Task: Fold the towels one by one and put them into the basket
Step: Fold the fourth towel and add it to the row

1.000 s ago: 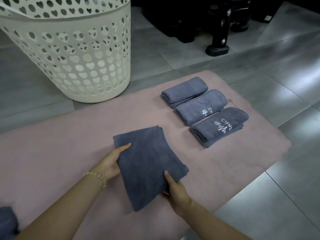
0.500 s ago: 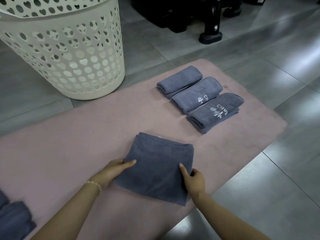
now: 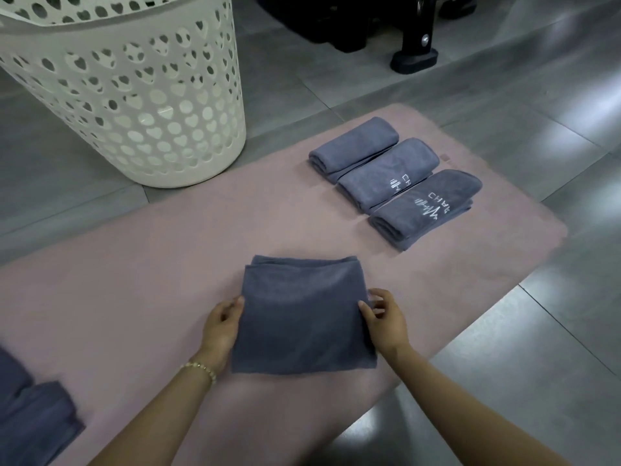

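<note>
A grey-blue towel (image 3: 304,314), folded into a square, lies flat on the pink mat (image 3: 151,270) in front of me. My left hand (image 3: 221,326) grips its left edge, thumb on top. My right hand (image 3: 383,316) pinches its right edge with curled fingers. Three folded grey-blue towels (image 3: 393,178) lie side by side at the mat's far right; two show white lettering. The white basket (image 3: 134,105) with heart-shaped holes stands on the floor at the far left, behind the mat.
More grey-blue towel cloth (image 3: 33,418) lies at the mat's near left corner. Black equipment feet (image 3: 415,55) stand on the grey tiled floor beyond the mat. Shiny floor tiles run along the mat's right side.
The towel has been turned from a slanted lie to square with me and set flat on the mat. Both hands slid from its near corners to its left and right edges.
</note>
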